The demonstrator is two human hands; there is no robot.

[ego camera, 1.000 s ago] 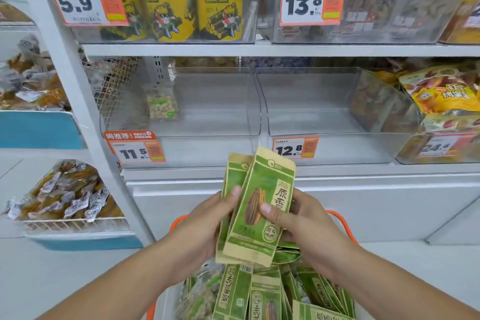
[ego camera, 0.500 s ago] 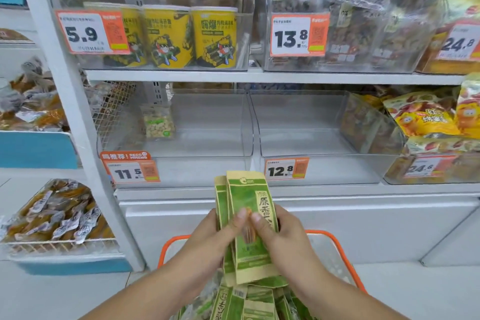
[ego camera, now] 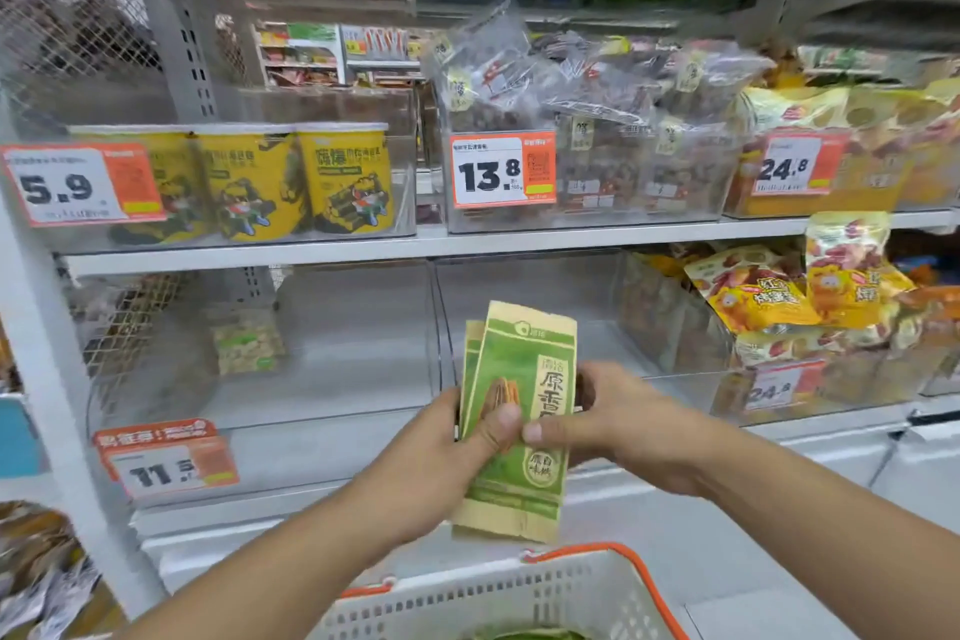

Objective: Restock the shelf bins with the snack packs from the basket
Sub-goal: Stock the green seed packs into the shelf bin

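The green snack packs [ego camera: 519, 411] stood upright in a small fanned stack, long axis running near-vertical, raised in front of the lower shelf. At least two packs showed — one edge peeking out on the left behind the front one. The left hand [ego camera: 441, 457] gripped the stack from its left side, thumb pressed across the printed face near the middle; the right hand [ego camera: 618, 426] gripped it from the right, thumb meeting the other thumb on the face and fingers curled behind. So the packs sat between the two hands, held at mid-height, with both the top and bottom ends free.

The relation that mattered for the next move: the empty clear bin [ego camera: 524, 296] lay directly beyond the packs, further into the shelf and slightly above the grip, its open top facing forward. The stack's top edge already overlapped that bin's front in the head view. The right hand seemed marginally nearer its opening. Judged from this, the packs needed to travel forward and tip over the front wall.

To the left stood another clear bin [ego camera: 332, 327] holding one small pale pack [ego camera: 247, 340] at its back. Near the viewer, the white basket [ego camera: 493, 598] with orange rim sat below the hands (more green packs just visible inside). Yellow tubs [ego camera: 343, 177] lined the upper shelf.
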